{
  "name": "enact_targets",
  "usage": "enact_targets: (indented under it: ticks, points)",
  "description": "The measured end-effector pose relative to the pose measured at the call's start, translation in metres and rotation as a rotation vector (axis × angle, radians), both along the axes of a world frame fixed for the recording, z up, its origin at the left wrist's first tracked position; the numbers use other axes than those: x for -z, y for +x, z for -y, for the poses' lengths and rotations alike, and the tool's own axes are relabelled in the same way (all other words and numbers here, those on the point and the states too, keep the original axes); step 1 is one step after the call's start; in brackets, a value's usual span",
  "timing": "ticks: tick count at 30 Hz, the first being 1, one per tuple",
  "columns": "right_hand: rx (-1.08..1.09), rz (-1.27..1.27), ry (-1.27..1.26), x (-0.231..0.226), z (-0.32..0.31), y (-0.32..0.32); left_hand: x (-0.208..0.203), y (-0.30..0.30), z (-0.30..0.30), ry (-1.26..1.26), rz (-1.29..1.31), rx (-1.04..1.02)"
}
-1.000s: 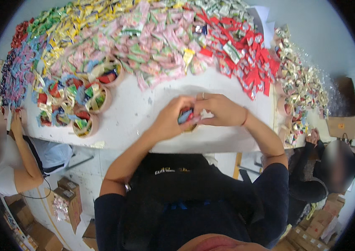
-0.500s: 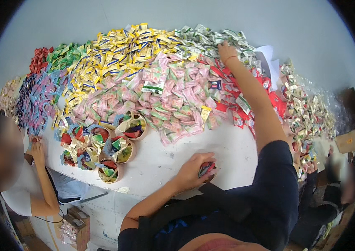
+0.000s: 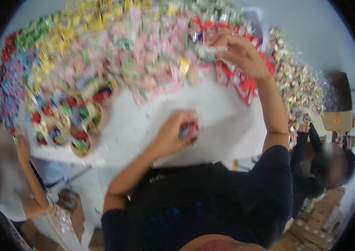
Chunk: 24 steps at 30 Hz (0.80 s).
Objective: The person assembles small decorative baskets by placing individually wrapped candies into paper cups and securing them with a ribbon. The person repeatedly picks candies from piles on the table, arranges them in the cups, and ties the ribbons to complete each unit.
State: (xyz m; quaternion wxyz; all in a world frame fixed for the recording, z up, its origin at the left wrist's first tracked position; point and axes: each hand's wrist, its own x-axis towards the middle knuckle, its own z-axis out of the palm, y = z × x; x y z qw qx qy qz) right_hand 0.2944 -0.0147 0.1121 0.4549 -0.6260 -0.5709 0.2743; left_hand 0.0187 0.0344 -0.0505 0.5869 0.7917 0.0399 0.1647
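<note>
My left hand [image 3: 172,134] is closed around a small round tub stuffed with wrapped sweets [image 3: 189,131], low over the white table. Its fingers cover most of the tub. Blurred by motion, my right hand [image 3: 241,52] pinches a green-and-white packet [image 3: 209,53] between thumb and fingers, above the edge of the heaps. Below that hand lie red packets [image 3: 238,81]. To its left spreads a broad heap of pink-and-green packets [image 3: 144,54].
Filled tubs [image 3: 81,144] cluster on the table's left. Behind them are yellow packets [image 3: 60,46], with green packets [image 3: 39,29] farther left. Cream packets [image 3: 292,75] and a cardboard box [image 3: 338,119] lie right. One co-worker [image 3: 22,150] sits left, another [image 3: 330,165] right.
My right hand has come back toward me from the far green-and-white heap, now with a packet. My left hand still holds the tub. The whole view has shifted.
</note>
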Motion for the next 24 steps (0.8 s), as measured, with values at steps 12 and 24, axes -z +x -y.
enact_targets:
  ticks: [12,24]
  points:
    - [-0.085,0.406,-0.052,0.071,0.114,-0.149,-0.020,-0.001,-0.008,-0.218,-0.008,0.149]
    - [-0.330,0.251,-0.271,0.044,0.083,-0.130,-0.013,-0.005,-0.012,-0.097,0.001,0.203]
